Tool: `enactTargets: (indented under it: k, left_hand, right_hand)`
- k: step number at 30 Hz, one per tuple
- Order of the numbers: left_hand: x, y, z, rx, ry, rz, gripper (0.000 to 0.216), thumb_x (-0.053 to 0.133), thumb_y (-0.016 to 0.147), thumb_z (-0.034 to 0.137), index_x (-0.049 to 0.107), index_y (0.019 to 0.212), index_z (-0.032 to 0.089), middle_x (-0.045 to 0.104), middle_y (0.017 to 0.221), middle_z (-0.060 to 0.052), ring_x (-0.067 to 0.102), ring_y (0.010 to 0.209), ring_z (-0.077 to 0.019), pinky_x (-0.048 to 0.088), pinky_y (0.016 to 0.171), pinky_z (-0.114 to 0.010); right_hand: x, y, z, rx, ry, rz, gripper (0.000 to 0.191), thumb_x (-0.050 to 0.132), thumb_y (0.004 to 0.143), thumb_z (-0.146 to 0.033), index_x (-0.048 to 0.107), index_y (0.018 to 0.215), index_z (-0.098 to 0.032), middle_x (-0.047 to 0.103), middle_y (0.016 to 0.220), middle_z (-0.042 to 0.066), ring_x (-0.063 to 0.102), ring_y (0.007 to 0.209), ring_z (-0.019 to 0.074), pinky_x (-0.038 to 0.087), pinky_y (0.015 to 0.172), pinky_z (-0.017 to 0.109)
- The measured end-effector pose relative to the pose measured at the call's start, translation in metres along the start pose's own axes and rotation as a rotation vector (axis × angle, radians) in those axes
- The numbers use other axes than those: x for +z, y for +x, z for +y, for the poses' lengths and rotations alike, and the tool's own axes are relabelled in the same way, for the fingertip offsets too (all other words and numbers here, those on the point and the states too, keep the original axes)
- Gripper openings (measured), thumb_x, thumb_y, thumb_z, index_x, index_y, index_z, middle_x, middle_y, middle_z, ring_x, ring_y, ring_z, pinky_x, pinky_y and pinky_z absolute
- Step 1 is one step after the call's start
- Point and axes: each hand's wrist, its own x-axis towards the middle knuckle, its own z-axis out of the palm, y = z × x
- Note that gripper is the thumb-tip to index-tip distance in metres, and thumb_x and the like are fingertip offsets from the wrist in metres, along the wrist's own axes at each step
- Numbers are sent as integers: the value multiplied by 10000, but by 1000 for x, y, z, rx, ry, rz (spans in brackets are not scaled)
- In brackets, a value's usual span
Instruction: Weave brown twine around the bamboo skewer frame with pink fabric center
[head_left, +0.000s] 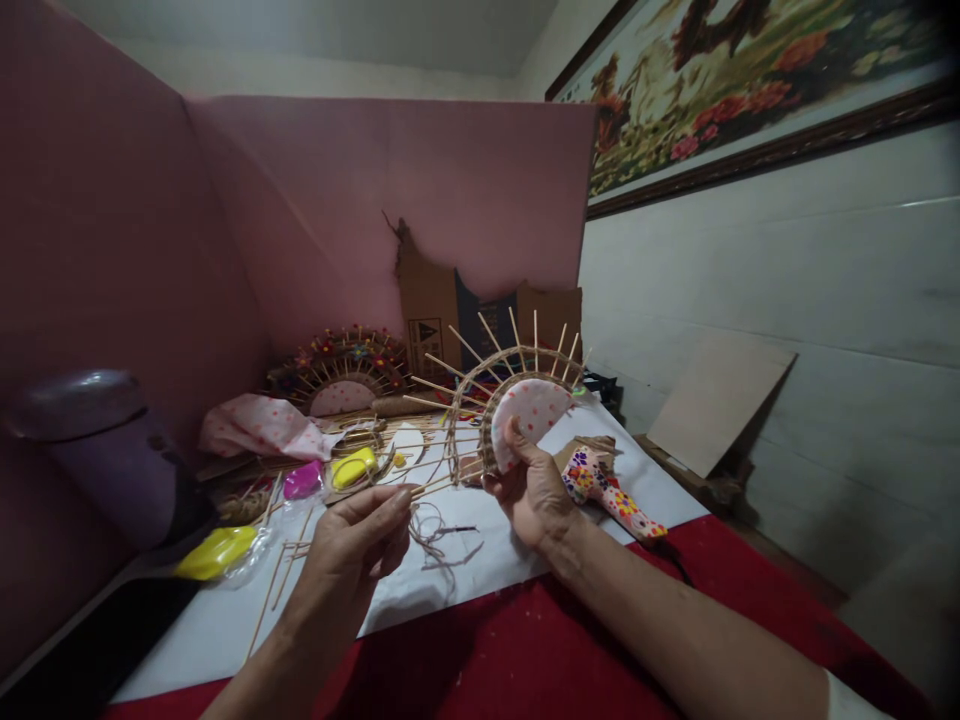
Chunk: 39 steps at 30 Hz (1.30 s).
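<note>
My right hand (538, 500) grips a half-round craft piece (536, 405), its thumb on the white fabric with orange dots. Twine or cord is wound around the curved edge, and thin wooden sticks (480, 338) fan out from it, joined by an outer ring of cord. Close to the lower left of this piece, my left hand (367, 530) pinches the ends of thin sticks (435, 485) that stick out of it. Loose twine (431, 535) lies on the white sheet below, with a thin dark-tipped item beside it.
A flower-patterned glue gun (607, 492) rests at right. Behind stands a similar half-round piece (345, 398) with small flowers. Yellow clay packs (217, 552), a pink pack (303, 480), dotted fabric (259, 425) and loose sticks (274, 590) lie left, near a purple bottle (105, 460). Cardboard (427, 290) leans behind.
</note>
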Motion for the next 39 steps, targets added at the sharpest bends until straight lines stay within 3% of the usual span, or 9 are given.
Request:
enactTargets:
  k: [20, 28, 34, 39]
  left_hand:
    - [-5, 5, -6, 34, -27, 28, 199, 741, 583, 271, 616, 593, 116, 466, 421, 39, 314, 357, -11, 168, 347, -143]
    - [-3, 5, -3, -47, -83, 98, 196, 761, 527, 204, 631, 641, 111, 499, 450, 37, 371, 372, -20, 191, 341, -129]
    - [-6, 11, -14, 0, -57, 247, 225, 773, 487, 200, 631, 640, 117, 496, 421, 53, 363, 349, -16, 193, 337, -133]
    - [-8, 15, -24, 169, 144, 385, 287, 758, 528, 294, 637, 694, 94, 485, 401, 60, 360, 347, -18, 227, 344, -136]
  right_hand:
    - [3, -1, -2, 3, -2, 3, 268, 781, 525, -262, 580, 677, -170, 600, 522, -74, 454, 393, 53, 288, 335, 169]
    - [3, -3, -1, -13, -23, -4, 262, 777, 523, -273, 576, 651, -164, 614, 530, -71, 474, 405, 53, 286, 334, 168]
    - [0, -4, 4, -55, -54, 17, 282, 774, 527, -276, 571, 689, -167, 607, 545, -70, 484, 425, 59, 295, 329, 164]
    - [-3, -6, 12, -58, -87, 54, 323, 772, 535, -304, 557, 740, -179, 583, 542, -66, 483, 437, 70, 295, 317, 156]
